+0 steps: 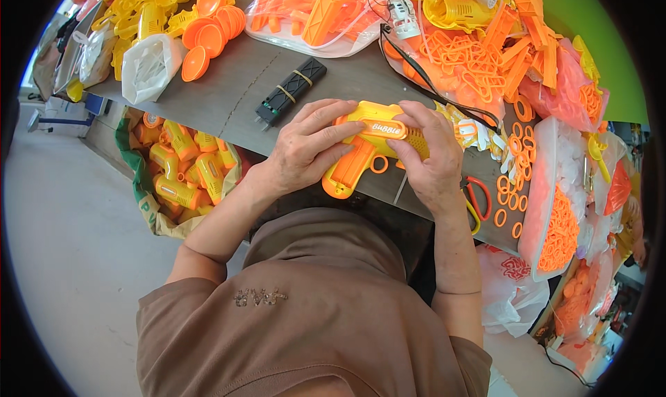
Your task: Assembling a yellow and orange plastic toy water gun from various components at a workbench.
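Both hands hold a yellow and orange toy bubble gun [352, 162] just over the near edge of the table. My left hand [310, 145] is closed on its left side, fingers lying along the top of the body. On the other side my right hand [431, 151] grips the yellow barrel end, thumb and fingers pressed to an orange side panel. The orange handle points down toward me, with its long hollow showing. Beyond my left hand, a black electric screwdriver [291, 93] with rubber bands round it lies on the table.
Scissors [479, 199] with red and yellow handles and loose orange rings [513, 182] lie right of my hands. A tub [544, 161] of small orange parts stands at the far right. Orange cups [208, 40] sit back left. A sack [132, 161] of yellow gun bodies stands below.
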